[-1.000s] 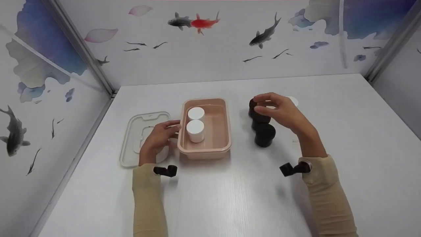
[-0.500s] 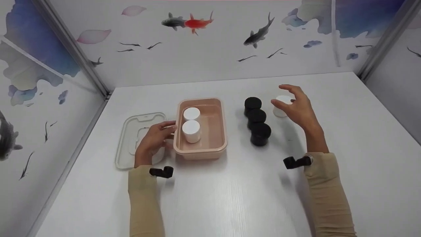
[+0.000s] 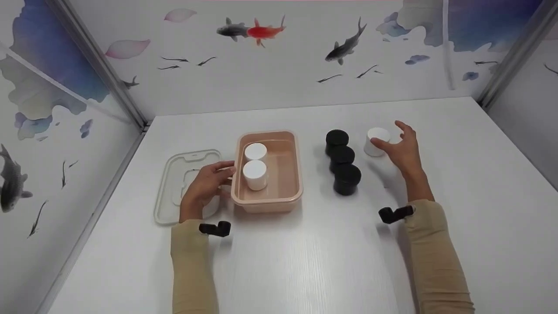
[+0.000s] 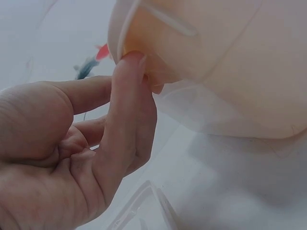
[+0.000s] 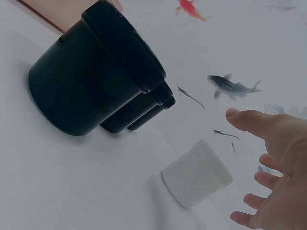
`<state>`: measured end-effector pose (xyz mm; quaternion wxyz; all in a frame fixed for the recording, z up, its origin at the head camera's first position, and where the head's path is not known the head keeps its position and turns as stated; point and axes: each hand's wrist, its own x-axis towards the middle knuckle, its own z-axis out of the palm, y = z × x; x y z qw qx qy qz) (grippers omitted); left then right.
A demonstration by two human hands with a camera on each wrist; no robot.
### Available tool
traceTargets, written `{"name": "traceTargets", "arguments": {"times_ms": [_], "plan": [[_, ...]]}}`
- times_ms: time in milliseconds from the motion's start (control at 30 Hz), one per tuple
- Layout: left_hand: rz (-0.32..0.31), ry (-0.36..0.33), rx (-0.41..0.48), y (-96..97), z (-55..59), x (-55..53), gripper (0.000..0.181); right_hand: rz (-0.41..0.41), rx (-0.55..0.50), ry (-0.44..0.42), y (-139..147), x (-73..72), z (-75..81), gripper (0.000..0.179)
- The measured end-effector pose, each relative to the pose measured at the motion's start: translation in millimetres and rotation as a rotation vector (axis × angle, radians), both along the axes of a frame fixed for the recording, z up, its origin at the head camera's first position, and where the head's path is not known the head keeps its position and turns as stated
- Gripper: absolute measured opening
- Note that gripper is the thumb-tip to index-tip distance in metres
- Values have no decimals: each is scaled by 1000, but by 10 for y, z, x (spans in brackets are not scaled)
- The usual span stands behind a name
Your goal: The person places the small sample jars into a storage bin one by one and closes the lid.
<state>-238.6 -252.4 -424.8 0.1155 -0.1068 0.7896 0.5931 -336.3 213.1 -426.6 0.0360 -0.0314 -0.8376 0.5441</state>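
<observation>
R hand [image 5: 287,167], wht jar [image 5: 194,175] apart: wrist only.

The left hand [image 4: 76,158] touches the pale peach box [image 4: 240,67], a fingertip [image 4: 134,64] set just under its rim [image 4: 124,24]. The box's shadow [image 4: 211,153] falls on the white table [image 4: 201,211]. Below the fingers [image 4: 127,115], one corner of a pale lid [image 4: 146,211] lies on the table. Past the hand, a red fish [image 4: 102,51] and a dark fish [image 4: 87,66] mark the wall [image 4: 33,43].
</observation>
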Motion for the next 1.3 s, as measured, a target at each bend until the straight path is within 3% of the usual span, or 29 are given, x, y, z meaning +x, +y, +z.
{"name": "traceTargets", "arguments": {"times_ms": [200,633,1033,1300], "plan": [[-2,-3,5,-5,26,4,48,7,-42,-75,-1,-56,-119,104],[4,-10,0,-14,33,-25,47,6,-69,-93,-56,-126,-285,94],[-11,28,31,-15,0,-22,48,-51,-130,-67,-80,-124,-307,80],[-11,18,35,-18,-12,-10,47,-59,-154,-55,-168,-92,-175,81]]}}
